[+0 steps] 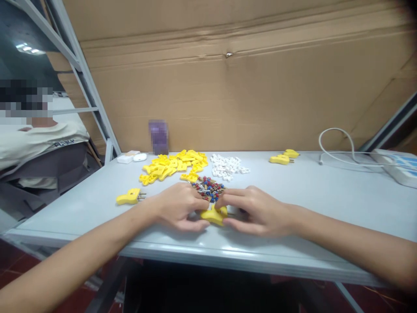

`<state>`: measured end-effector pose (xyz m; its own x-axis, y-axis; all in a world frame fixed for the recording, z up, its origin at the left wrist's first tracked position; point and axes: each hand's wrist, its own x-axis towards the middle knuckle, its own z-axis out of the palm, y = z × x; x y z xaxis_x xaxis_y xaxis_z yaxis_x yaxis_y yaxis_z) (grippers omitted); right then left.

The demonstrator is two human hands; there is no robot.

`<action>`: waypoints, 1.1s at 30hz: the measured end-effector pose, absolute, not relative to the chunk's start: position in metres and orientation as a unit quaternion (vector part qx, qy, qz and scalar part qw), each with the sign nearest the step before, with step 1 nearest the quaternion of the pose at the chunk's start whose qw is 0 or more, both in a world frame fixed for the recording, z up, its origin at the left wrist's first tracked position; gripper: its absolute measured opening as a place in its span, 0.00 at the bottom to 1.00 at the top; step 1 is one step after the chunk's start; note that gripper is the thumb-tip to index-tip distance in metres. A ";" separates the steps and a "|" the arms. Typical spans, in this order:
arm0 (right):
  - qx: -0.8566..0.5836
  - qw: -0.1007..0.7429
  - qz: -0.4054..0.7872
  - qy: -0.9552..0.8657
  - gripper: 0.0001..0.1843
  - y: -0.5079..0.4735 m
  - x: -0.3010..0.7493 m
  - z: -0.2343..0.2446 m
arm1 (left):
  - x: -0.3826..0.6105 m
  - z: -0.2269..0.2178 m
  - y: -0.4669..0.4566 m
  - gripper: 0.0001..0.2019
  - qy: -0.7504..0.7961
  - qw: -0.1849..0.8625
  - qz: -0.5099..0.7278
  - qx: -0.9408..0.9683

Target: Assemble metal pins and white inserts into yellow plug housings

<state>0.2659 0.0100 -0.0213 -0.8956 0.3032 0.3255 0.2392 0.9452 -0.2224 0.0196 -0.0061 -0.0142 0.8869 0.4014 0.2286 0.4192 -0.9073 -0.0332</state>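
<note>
Near the front edge of the table, a yellow plug [212,216] lies between my two hands, its pins toward the right. My left hand [180,208] is closed around its left end with thumb and fingers. At the other end my right hand [256,211] pinches it, thumb below and fingertips on top. Just behind the plug is a pile of small metal pins with red and blue parts [210,188]. Yellow plug shells [176,164] form a heap behind my left hand, and small white plastic pieces [226,166] lie beside them.
A yellow plug with pins [129,197] lies at the left; two more yellow plugs [280,159] are at the back right. White cases [130,157] and a blurred purple object [159,137] stand at the back left. A power strip with white cable [399,165] sits right. A person [42,143] sits beyond the frame.
</note>
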 end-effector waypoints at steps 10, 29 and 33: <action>-0.138 0.227 0.125 -0.956 0.12 0.018 0.273 -0.016 | -0.031 -0.014 0.033 0.11 -0.374 0.148 -0.167 -0.900; -0.118 0.263 0.137 -0.948 0.12 0.014 0.274 -0.018 | -0.021 -0.028 0.048 0.13 -0.292 0.190 -0.161 -0.923; -0.075 0.296 0.157 -0.939 0.22 0.013 0.279 -0.015 | -0.020 -0.027 0.046 0.13 -0.294 0.183 -0.169 -0.923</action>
